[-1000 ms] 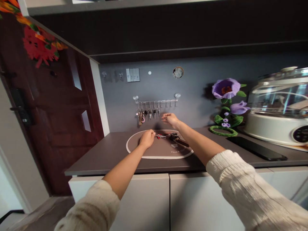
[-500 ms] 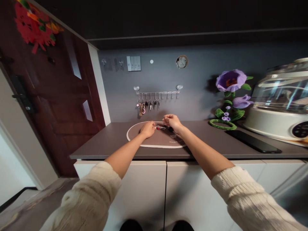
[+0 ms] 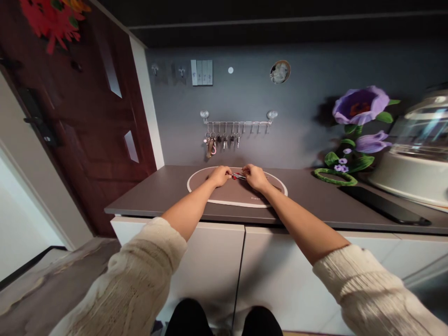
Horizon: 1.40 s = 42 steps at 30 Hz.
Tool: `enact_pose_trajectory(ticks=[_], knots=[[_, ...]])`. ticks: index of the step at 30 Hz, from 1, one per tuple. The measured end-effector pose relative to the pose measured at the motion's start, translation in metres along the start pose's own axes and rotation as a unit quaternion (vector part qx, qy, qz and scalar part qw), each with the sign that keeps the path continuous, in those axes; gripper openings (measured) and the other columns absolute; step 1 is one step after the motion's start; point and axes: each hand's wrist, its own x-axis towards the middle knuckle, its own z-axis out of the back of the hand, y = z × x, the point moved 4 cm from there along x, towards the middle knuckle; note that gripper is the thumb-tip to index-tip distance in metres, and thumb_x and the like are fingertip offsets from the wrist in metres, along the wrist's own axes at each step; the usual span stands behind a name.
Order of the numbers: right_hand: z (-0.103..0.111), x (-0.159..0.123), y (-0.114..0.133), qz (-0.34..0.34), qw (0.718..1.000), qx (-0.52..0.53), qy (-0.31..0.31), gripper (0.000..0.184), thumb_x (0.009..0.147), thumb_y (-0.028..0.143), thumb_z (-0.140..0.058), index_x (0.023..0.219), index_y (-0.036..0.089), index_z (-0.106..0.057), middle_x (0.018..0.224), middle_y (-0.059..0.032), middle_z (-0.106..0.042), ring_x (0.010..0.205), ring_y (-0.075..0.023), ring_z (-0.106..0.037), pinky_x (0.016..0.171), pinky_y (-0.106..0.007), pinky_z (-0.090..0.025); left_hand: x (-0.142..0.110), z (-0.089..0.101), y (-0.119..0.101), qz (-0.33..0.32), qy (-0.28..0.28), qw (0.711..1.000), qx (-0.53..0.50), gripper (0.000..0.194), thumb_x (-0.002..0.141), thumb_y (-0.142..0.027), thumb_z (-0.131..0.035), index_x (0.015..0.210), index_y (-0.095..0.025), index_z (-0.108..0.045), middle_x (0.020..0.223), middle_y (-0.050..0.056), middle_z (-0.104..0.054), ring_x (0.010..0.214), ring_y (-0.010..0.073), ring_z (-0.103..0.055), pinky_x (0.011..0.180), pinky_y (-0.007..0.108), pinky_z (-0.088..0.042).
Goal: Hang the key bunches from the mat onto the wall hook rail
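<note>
On the brown oval mat (image 3: 231, 197), a small red-and-silver item (image 3: 238, 176), which looks like keys, lies between my two hands. My left hand (image 3: 220, 176) is closed, its thumb and fingertips drawn together at the red end; what they pinch is too small to make out. Curled over the silver end, my right hand (image 3: 255, 177) has its fingers bent inward, and their tips are partly hidden. Most of a dark bunch with a brown strap is covered by my right hand and wrist. Above, several keys (image 3: 225, 141) hang from a clear hook rail (image 3: 241, 123).
A purple fabric flower (image 3: 360, 107) with a green ring base stands at the right. Near it are a black phone (image 3: 385, 205) and a white appliance with a clear top (image 3: 413, 172). A dark red door (image 3: 91, 126) is at the left; a shelf hangs overhead.
My right hand has come down from above the mat to the silver end of the red-and-silver item. My left hand stays beside the red end. The view has tilted downward.
</note>
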Motion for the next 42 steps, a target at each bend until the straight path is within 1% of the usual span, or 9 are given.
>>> enact_pose_trajectory(ticks=[6,12,16,19,22,28,33,39,42], knots=[[-0.005,0.001,0.003,0.021,0.999,-0.026,0.011,0.024,0.078,0.009,-0.043,0.094,0.014,-0.061,0.095,-0.0112,-0.065,0.088,-0.0164,-0.058,0.080,-0.024,-0.039,0.001,-0.003,0.001,-0.037,-0.009,0.999,0.017,0.013,0.076,-0.022,-0.051,0.077,-0.018,-0.063,0.086,0.005,-0.061,0.083,0.0157,-0.053,0.081,0.028,-0.040],[-0.007,0.005,0.003,0.024,0.999,-0.029,0.011,0.024,0.078,0.009,-0.044,0.093,0.014,-0.061,0.096,-0.0110,-0.064,0.090,-0.0165,-0.057,0.080,-0.023,-0.039,0.001,0.005,-0.002,-0.029,-0.041,0.999,-0.002,0.014,0.079,-0.020,-0.047,0.077,-0.016,-0.061,0.086,0.006,-0.060,0.081,0.0155,-0.052,0.080,0.028,-0.040],[-0.007,0.006,0.002,0.031,0.999,-0.035,0.009,0.024,0.077,0.010,-0.044,0.094,0.014,-0.061,0.096,-0.0107,-0.064,0.088,-0.0165,-0.058,0.078,-0.023,-0.039,0.000,0.011,-0.004,-0.011,-0.071,0.996,-0.054,0.015,0.079,-0.017,-0.045,0.074,-0.015,-0.059,0.080,0.004,-0.060,0.078,0.0142,-0.052,0.079,0.027,-0.040],[-0.007,0.006,0.003,0.034,0.998,-0.042,0.009,0.024,0.077,0.010,-0.044,0.093,0.014,-0.061,0.092,-0.0103,-0.065,0.084,-0.0167,-0.058,0.076,-0.023,-0.039,0.000,0.011,-0.004,0.026,-0.079,0.986,-0.141,0.013,0.079,-0.017,-0.045,0.073,-0.014,-0.056,0.075,0.003,-0.059,0.072,0.0125,-0.053,0.075,0.027,-0.043],[-0.006,0.005,0.004,0.036,0.999,-0.034,0.004,0.025,0.077,0.009,-0.043,0.094,0.014,-0.061,0.090,-0.0093,-0.065,0.083,-0.0158,-0.057,0.075,-0.022,-0.039,0.000,0.010,-0.004,0.070,-0.080,0.958,-0.267,0.010,0.079,-0.016,-0.045,0.075,-0.013,-0.053,0.076,0.003,-0.058,0.071,0.0108,-0.054,0.072,0.027,-0.045],[-0.004,0.004,0.007,0.055,0.998,0.000,-0.012,0.021,0.078,0.014,-0.045,0.092,0.016,-0.060,0.084,-0.0066,-0.064,0.076,-0.0134,-0.057,0.074,-0.022,-0.039,-0.001,0.006,-0.006,0.121,-0.049,0.872,-0.471,0.006,0.083,-0.015,-0.044,0.079,-0.013,-0.047,0.076,0.002,-0.059,0.069,0.0061,-0.058,0.079,0.029,-0.046],[-0.003,0.003,0.009,0.074,0.997,0.027,-0.012,0.014,0.078,0.019,-0.048,0.087,0.018,-0.058,0.081,-0.0029,-0.064,0.070,-0.0112,-0.054,0.069,-0.021,-0.039,-0.001,0.006,-0.006,0.132,-0.038,0.830,-0.540,0.005,0.085,-0.017,-0.044,0.083,-0.013,-0.047,0.079,0.003,-0.061,0.068,0.0066,-0.061,0.082,0.033,-0.047],[0.001,0.003,0.011,0.078,0.995,0.047,-0.036,0.014,0.078,0.022,-0.047,0.087,0.017,-0.057,0.080,-0.0030,-0.062,0.071,-0.0118,-0.053,0.070,-0.022,-0.039,-0.001,0.007,-0.009,0.122,-0.031,0.798,-0.589,0.005,0.084,-0.018,-0.046,0.083,-0.013,-0.046,0.078,0.004,-0.063,0.069,0.0092,-0.062,0.079,0.033,-0.049],[0.004,0.003,0.013,0.101,0.992,0.048,-0.053,0.016,0.080,0.025,-0.045,0.087,0.018,-0.057,0.083,-0.0033,-0.061,0.076,-0.0127,-0.052,0.074,-0.023,-0.038,-0.002,0.008,-0.012,0.119,-0.023,0.790,-0.601,0.004,0.084,-0.018,-0.046,0.082,-0.014,-0.046,0.072,0.001,-0.061,0.066,0.0089,-0.062,0.078,0.035,-0.049]])
